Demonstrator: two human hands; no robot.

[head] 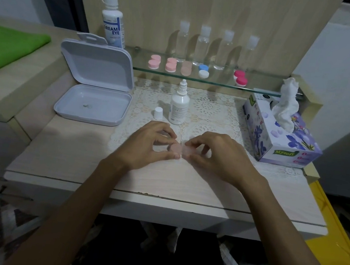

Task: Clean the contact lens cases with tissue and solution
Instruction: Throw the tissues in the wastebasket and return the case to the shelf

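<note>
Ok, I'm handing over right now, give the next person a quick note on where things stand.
Left hand and right hand both pinch one pale pink lens case low over the table.
Small solution bottle stands uncapped on the lace mat, its cap beside it.
Tissue box at right, one tissue sticking up.
Five more cases sit on the glass shelf.
Done: cannot tell which cases are cleaned.
Left: no tissue in hand yet; wipe this case, then the rest.
</note>
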